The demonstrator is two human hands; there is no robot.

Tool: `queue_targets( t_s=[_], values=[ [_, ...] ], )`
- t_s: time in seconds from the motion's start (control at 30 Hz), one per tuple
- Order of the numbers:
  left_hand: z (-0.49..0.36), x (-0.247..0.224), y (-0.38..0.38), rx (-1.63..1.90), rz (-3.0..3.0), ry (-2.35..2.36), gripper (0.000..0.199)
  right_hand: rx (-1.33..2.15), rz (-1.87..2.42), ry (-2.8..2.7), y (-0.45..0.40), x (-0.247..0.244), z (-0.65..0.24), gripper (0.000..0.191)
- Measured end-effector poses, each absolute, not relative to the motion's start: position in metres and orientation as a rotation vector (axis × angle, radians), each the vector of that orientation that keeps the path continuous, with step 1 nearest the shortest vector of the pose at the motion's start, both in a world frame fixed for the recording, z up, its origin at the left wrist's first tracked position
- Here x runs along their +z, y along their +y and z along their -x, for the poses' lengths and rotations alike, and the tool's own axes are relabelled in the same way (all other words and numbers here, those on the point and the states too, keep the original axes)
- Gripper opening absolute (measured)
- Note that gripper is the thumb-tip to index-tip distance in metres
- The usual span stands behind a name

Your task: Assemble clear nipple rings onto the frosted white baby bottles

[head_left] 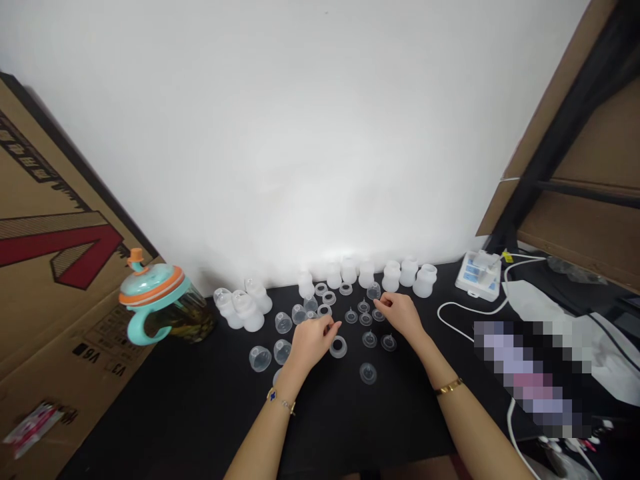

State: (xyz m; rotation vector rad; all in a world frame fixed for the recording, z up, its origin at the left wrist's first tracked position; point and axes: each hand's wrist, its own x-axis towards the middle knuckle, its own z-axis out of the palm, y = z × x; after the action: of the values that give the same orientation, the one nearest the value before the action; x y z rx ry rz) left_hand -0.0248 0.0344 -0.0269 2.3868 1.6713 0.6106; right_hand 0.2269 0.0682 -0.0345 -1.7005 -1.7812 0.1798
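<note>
My left hand (313, 340) hovers beside a white ring (338, 347), thumb and forefinger slightly apart, with nothing visible between them. At the right, my right hand (403, 315) has its fingers drawn together just above a clear nipple piece (379, 314); whatever they hold is hidden or too small to name. More nipple pieces (369, 339) lie between my hands, one (368, 373) nearer the front. Clear domed caps (260, 359) are spread left of my left hand, which partly covers some. Several loose rings (329, 298) lie behind it.
Open white bottles (391, 276) stand along the wall, with capped ones (249, 311) at the left. A teal-lidded jug (170, 303) stands beside a cardboard box (107, 333). Right of my hands are a white case (479, 275), a cable (453, 321) and a blurred-out object (530, 380).
</note>
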Motion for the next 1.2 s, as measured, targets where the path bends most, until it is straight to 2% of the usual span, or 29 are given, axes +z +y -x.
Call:
queue_targets(
  t_s=[0.27, 0.57, 0.73, 0.97, 1.2],
  values=[
    [0.0249, -0.0277, 0.0344, 0.596, -2.378, 1.665, 0.036, 0.131, 1.744, -1.794, 0.0649, -0.0319, -0.2260, 0.034],
    [0.0253, -0.0281, 0.0348, 0.589, -2.371, 1.665, 0.036, -0.171, 1.681, -1.830, 0.0632, -0.0328, -0.2285, 0.031],
    [0.0255, -0.0288, 0.0353, 0.596, -2.381, 1.663, 0.035, -0.099, 1.628, -1.811, 0.0636, -0.0314, -0.2291, 0.031],
    [0.0257, -0.0304, 0.0354, 0.601, -2.417, 1.656, 0.035, 0.031, 1.585, -1.845, 0.0656, -0.0313, -0.2301, 0.022],
    [0.0264, -0.0305, 0.0353, 0.620, -2.452, 1.645, 0.035, 0.117, 1.533, -1.899, 0.0681, -0.0335, -0.2297, 0.024]
  ],
)
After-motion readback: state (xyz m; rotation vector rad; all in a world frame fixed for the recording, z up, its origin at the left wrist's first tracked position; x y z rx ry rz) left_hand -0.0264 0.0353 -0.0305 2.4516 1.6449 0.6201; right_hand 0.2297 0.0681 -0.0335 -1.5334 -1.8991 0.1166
